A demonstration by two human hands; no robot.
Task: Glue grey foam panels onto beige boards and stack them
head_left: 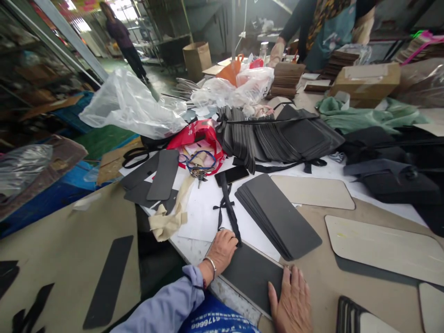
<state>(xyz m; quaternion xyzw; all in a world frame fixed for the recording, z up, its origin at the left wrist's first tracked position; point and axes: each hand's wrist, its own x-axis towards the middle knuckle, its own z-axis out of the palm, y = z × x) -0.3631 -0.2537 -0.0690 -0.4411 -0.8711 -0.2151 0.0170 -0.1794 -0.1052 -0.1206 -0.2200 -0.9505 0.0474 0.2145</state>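
A dark grey rounded panel (253, 275) lies flat at the near table edge between my hands. My left hand (222, 249) rests at its far left corner, fingers curled closed over the end of a thin black strap (227, 203) that runs away across the white table. My right hand (293, 300) lies flat and open on the panel's near right corner, pressing it down. A fanned stack of the same dark panels (277, 215) sits just beyond.
Beige boards (381, 245) lie to the right. A large bundle of black pieces (277, 136) tied with strap, a phone (231, 175), keys, red and clear plastic bags (132, 104) crowd the middle. Another person in an apron (326, 27) works at the far side.
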